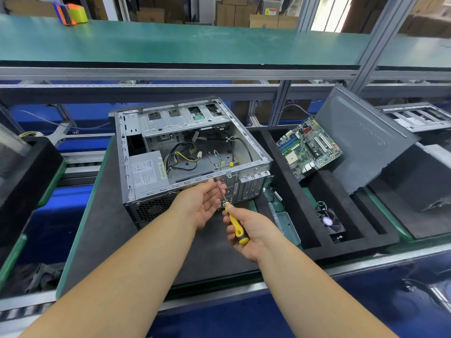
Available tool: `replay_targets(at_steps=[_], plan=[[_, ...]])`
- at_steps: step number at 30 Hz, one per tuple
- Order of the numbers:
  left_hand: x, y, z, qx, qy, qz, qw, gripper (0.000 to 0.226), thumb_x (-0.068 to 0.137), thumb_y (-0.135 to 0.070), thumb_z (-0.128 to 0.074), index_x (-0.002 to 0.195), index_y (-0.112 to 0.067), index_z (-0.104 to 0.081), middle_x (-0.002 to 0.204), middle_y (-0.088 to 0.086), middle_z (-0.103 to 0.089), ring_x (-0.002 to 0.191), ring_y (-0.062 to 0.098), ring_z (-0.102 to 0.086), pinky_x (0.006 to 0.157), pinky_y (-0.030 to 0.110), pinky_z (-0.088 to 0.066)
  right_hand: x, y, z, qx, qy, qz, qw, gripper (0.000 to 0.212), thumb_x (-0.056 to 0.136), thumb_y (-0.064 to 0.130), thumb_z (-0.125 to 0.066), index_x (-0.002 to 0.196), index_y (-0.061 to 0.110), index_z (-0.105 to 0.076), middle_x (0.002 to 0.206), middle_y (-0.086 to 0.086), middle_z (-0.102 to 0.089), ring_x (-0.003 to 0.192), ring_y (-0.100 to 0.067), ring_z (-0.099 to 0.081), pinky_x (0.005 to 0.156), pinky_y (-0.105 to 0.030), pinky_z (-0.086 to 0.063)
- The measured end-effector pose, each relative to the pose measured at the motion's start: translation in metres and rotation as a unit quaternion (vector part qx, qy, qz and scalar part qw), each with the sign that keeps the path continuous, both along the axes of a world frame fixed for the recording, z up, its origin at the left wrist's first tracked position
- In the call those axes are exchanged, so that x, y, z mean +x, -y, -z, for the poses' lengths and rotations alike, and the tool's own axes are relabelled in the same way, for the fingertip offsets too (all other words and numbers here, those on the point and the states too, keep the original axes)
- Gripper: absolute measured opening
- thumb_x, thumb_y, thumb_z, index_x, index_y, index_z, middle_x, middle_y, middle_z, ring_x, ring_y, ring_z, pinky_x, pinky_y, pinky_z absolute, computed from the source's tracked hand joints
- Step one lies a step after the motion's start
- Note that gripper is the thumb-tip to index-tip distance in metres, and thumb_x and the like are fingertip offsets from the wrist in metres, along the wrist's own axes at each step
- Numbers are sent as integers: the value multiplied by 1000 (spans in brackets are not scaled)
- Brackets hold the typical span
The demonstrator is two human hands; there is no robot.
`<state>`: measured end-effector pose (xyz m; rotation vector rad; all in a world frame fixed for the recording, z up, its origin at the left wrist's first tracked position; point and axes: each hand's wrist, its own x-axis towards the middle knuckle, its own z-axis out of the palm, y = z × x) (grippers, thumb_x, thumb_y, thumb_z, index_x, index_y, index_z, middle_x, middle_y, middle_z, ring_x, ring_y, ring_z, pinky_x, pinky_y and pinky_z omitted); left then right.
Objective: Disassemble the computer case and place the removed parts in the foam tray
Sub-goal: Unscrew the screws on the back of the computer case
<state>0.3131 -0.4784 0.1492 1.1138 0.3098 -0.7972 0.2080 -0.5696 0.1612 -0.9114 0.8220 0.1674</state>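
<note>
The open computer case [146, 132] lies on its side on a dark mat, its power supply [146, 170] and loose cables still inside. My right hand [249, 230] grips a yellow-handled screwdriver [235, 224]; its tip touches the case's rear top edge. My left hand [202, 203] is held palm up with relaxed fingers just under the shaft, beside the tip. To the right, the black foam tray [275, 152] holds a green motherboard [308, 147], a small fan [330, 222] and the grey side panel [366, 140].
A small green parts box [286, 224] sits between case and tray. Another foam tray [31, 167] is at the left and a second case [419, 118] at the far right. A green shelf [170, 42] runs overhead with a tape dispenser [70, 13].
</note>
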Motion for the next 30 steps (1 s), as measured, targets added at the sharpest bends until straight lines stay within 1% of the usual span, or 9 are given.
replay_targets(at_steps=[4,7,11,14,16,19,23,27,30], plan=[[-1,3,-1,5,2,-8,1000,19,98,-26,-57,92,-14,-70,85,-2,-77,75,3,-69,59,15,-49,5,-7,1,-43,-5,-1,999,11,89,12,-68,81,12,-62,53,2,-57,38,-6,-47,38,-17,-37],[0,3,0,5,3,-9,1000,18,98,-23,-56,92,-13,-70,85,-2,-77,76,4,-68,55,14,-50,6,-11,1,-34,-3,11,999,8,88,12,-70,85,11,-62,54,0,-57,38,-7,-45,37,-17,-36],[0,3,0,10,-3,-14,1000,17,97,-23,-58,93,-13,-71,87,-1,-77,73,3,-69,54,14,-50,1,-6,-3,23,3,-4,1000,25,94,27,-60,87,4,-63,62,-6,-60,43,-9,-47,41,-18,-40],[-1,6,1,12,-4,-28,1000,18,95,-28,-61,95,-13,-71,86,-1,-77,65,2,-70,50,13,-49,-2,-1,-5,54,11,-17,998,31,97,25,-50,93,-2,-65,68,-10,-63,49,-10,-49,47,-18,-42],[-1,9,1,20,-5,-36,999,21,91,-34,-65,95,-15,-71,84,-3,-77,62,1,-69,49,13,-48,-3,1,-5,46,12,-16,999,30,99,23,-50,93,-2,-66,69,-10,-64,50,-10,-50,50,-19,-44],[-2,14,1,34,-2,-47,998,22,88,-39,-69,92,-17,-71,80,-5,-76,59,0,-68,49,14,-46,-4,1,-5,24,11,-21,999,26,99,23,-53,92,2,-67,68,-6,-64,50,-10,-52,48,-18,-45],[-3,20,3,41,5,-70,997,20,90,-37,-66,85,-18,-69,73,-7,-75,59,1,-66,52,16,-44,-3,0,-5,29,20,-16,999,21,97,23,-59,95,6,-69,66,-4,-64,48,-9,-54,47,-18,-45],[-3,22,3,48,10,-72,996,17,92,-35,-65,84,-20,-68,67,-10,-73,56,-2,-64,48,12,-43,-3,0,-4,20,10,-5,1000,17,93,24,-65,88,7,-69,62,-2,-61,45,-9,-51,46,-19,-43],[-4,23,3,50,11,-80,995,15,93,-31,-65,83,-20,-67,64,-9,-72,61,-2,-64,52,12,-42,-1,2,-2,-11,4,6,1000,12,89,21,-71,86,11,-65,60,0,-58,42,-9,-48,43,-20,-40]])
